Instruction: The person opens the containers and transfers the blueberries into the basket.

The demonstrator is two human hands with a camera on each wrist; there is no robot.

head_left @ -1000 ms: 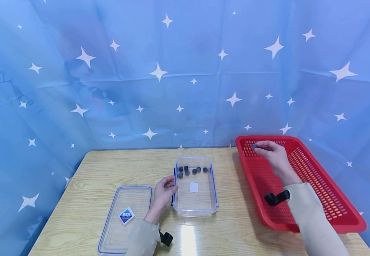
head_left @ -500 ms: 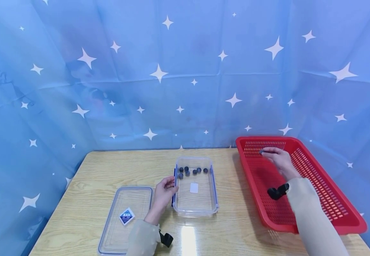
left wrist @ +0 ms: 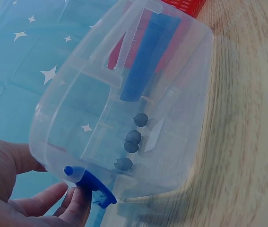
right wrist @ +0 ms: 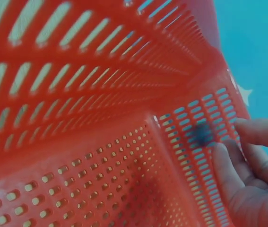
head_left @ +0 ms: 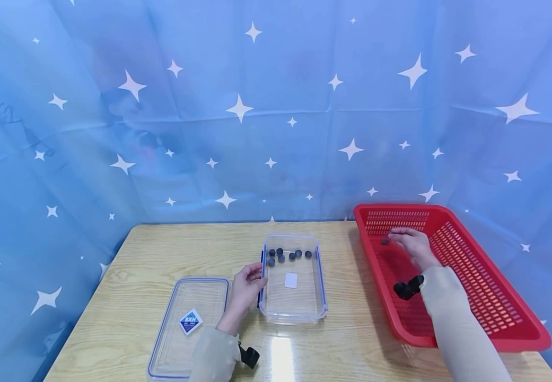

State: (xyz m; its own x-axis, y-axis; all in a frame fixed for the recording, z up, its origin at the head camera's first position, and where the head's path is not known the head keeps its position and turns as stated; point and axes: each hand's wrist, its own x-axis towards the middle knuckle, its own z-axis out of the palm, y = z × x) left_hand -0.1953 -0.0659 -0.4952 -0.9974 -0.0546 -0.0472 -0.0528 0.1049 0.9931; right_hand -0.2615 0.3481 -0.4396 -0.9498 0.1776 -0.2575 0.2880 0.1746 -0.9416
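Observation:
In the head view, my left hand (head_left: 244, 291) holds the left side of a clear plastic food container (head_left: 295, 305). The left wrist view shows its fingers at a blue latch (left wrist: 93, 184) and the thumb by the wall. Several dark blueberries (head_left: 292, 256) lie in the container's far half, beside a small white square (head_left: 290, 280). Inside a red plastic basket (head_left: 376, 281), at its far left, is my right hand (head_left: 414, 248), thumb and fingers parted. A single blueberry (right wrist: 202, 135), blurred in the right wrist view, is just off its fingertips, above the basket floor.
A clear lid (head_left: 168, 347) with a blue edge and a diamond-shaped label lies on the wooden table (head_left: 199, 244), left of the container. A blue curtain (head_left: 185, 127) with white stars hangs behind the table. The basket's walls are slotted.
My right hand has moved lower into the basket, and its fingers have parted from the blueberry they pinched. My left hand and the container have stayed in place.

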